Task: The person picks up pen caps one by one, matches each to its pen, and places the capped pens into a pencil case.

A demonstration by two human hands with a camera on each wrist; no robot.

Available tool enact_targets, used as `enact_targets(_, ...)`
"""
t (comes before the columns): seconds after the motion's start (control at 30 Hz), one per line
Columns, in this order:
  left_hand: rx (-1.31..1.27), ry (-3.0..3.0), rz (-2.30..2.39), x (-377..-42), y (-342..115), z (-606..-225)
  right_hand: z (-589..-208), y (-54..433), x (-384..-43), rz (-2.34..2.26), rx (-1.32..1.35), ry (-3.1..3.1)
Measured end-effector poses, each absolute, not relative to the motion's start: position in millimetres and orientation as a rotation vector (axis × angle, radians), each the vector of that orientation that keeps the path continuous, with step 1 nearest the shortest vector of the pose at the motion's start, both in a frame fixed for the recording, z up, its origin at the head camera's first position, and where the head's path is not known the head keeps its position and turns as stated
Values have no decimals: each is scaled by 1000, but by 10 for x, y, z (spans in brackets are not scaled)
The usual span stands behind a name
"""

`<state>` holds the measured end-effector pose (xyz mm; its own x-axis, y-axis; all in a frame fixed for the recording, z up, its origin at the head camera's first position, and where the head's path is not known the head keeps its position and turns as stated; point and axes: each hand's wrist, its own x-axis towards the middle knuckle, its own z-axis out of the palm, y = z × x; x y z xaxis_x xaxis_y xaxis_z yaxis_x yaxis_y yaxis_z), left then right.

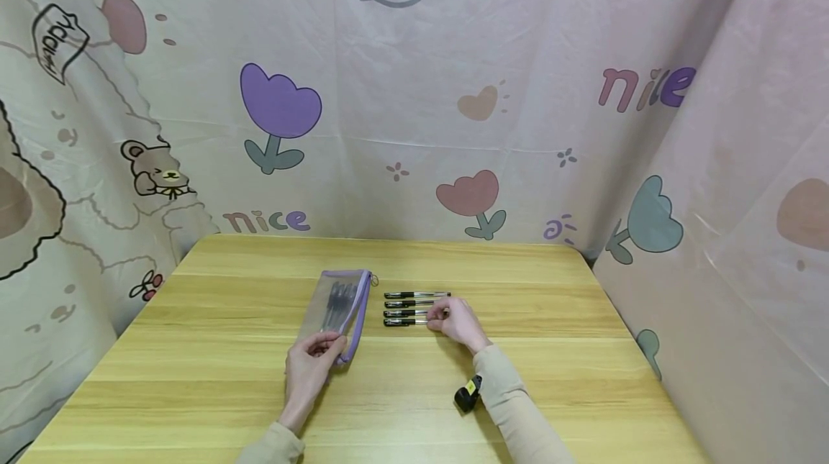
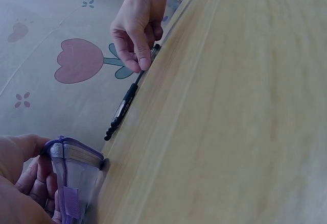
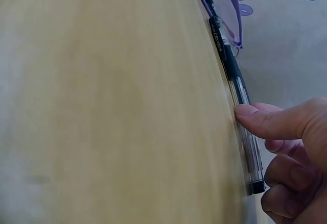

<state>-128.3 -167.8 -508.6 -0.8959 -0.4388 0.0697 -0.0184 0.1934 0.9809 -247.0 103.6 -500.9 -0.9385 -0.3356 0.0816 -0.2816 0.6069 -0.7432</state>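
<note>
Several black gel pens with clear barrels lie in a row on the wooden table, the nearest pen [image 1: 398, 322] closest to me. At their right ends, my right hand [image 1: 461, 323] pinches the nearest pen [image 3: 244, 94] by its clear barrel between thumb and index finger. To the left lies a see-through pencil pouch [image 1: 315, 314] with purple trim and a zipper, dark pens showing inside. My left hand [image 1: 308, 372] grips the pouch's near end between thumb and fingers. In the left wrist view, that end of the pouch [image 2: 77, 175] stands up beside the fingers.
A small black object with a yellow label [image 1: 468, 394] lies beside my right sleeve. The wooden table [image 1: 214, 349] reaches back to a patterned cloth [image 1: 388, 111], which also hangs on both sides.
</note>
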Motion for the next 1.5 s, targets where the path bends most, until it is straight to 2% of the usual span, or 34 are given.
enact_targets(1.5,442,-2148,-1734,-1286,-1668,-5078,-4969,1030,-2476,-1065,-610,2840)
